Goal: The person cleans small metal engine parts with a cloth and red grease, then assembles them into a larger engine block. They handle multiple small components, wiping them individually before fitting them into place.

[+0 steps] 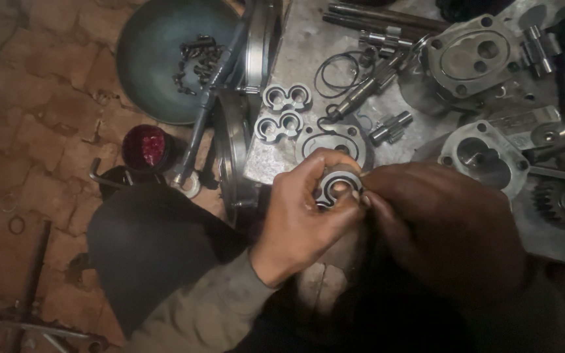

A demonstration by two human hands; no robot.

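Fingers (315, 171) of your left hand (299, 219) pinch a bushing (337, 186); your right hand (439, 225) presses its fingertips on its edge (two more bushings (284, 110) lie beyond).

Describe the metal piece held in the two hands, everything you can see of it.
The metal piece is a small, bright steel-looking plate in a figure-eight outline with two round bores, like the two plates lying on the bench above it. It is held tilted, face toward the camera. The left hand cups it from below and left; the right hand pinches its right edge. Its lower part is hidden by fingers.
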